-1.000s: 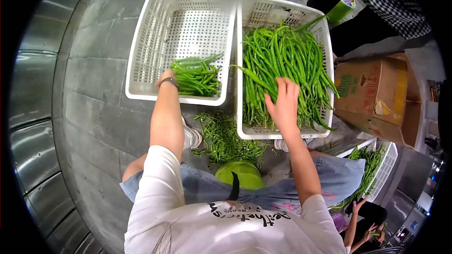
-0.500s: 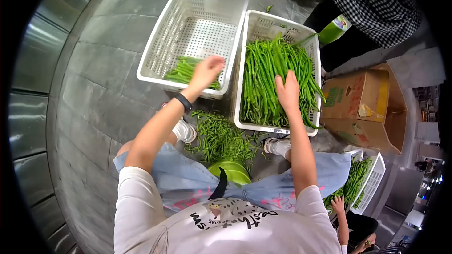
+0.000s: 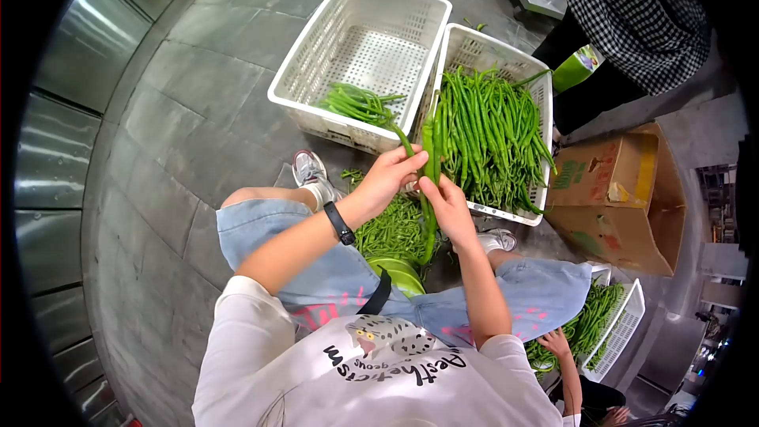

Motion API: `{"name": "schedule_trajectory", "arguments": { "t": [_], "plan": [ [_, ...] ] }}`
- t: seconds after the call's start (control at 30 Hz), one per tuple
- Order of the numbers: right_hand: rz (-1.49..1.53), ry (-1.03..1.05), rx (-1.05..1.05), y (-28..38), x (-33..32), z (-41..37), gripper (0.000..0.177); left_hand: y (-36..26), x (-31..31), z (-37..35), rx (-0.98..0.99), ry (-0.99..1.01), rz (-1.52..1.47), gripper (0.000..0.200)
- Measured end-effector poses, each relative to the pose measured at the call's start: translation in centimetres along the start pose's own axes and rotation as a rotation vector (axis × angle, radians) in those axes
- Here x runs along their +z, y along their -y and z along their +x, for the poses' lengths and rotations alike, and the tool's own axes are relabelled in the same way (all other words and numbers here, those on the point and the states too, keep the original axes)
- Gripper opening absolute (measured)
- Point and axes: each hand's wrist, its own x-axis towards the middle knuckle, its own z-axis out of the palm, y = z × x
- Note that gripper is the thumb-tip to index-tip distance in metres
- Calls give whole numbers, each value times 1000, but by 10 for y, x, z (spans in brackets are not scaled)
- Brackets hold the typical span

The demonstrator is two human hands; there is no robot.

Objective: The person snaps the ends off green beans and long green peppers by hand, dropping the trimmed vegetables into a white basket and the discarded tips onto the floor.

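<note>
My left hand, with a black band at the wrist, is closed on a long green chili pepper that sticks up past the fingertips. Close beside it, my right hand is closed around a few long green chili peppers, whose ends hang below the fingers. Both hands meet in front of the near edges of two white plastic crates. In the left crate lies a small bunch of chili peppers. The right crate is heaped with chili peppers.
Between my shoes is a pile of small green pieces beside a green bowl-like container. A cardboard box stands at right. Another person's hand touches peppers by a white crate. A person in a checked garment stands beyond.
My right hand has come out of the right crate with chili peppers. My left hand has moved from over the left crate to meet it. The view has shifted slightly.
</note>
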Motion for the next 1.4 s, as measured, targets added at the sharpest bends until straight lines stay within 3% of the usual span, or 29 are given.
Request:
{"name": "schedule_trajectory", "arguments": {
  "t": [0.1, 0.17, 0.23, 0.33, 0.47, 0.5, 0.63, 0.77, 0.93, 1.07, 1.17, 1.23, 1.3, 1.33, 1.4],
  "plan": [
    [-329, -211, -262, -11, -1, -11, 22, 9, -10, -7, 30, -67, -61, 28],
    [-362, -226, -245, -13, -3, -22, 18, 13, -17, -6, 51, -122, -130, 27],
    [-8, -222, -37, -21, -3, -32, 15, 11, -19, -7, 42, -65, -165, 23],
    [491, -240, 49, -13, -11, -34, 21, 6, -13, -12, -24, 71, 18, 28],
    [522, -240, -59, 18, -13, -23, 26, 8, 0, -19, -43, 250, 386, 30],
    [470, -189, -38, 18, -17, -21, 20, 5, 3, -20, -63, 285, 501, 29],
    [411, -173, -37, 10, -17, -18, 11, 17, 1, -19, 52, 273, 441, 20],
    [450, -132, 21, 9, -14, -21, 10, 12, 1, -29, -28, 311, 476, 18],
    [838, -25, 144, 12, -16, -25, 15, 4, 2, -31, -58, 390, 383, 18],
    [876, -58, 114, 8, -12, -24, 16, 10, -7, -23, -117, 332, 289, 22],
    [665, -143, 156, -5, -11, -25, 14, 2, -12, -14, -35, 90, -143, 28],
    [211, -115, 271, -15, -14, -29, 19, -4, -25, -6, -16, 35, -261, 27],
    [-221, -35, 156, -37, -10, -30, 19, -7, -31, -4, -13, -39, -360, 27],
    [-275, -7, 82, -47, -6, -29, 17, -6, -34, -3, -10, -60, -378, 26],
    [-1, -38, 154, -47, -1, -32, 18, -2, -36, -1, -10, -98, -416, 26]
  ]
}}
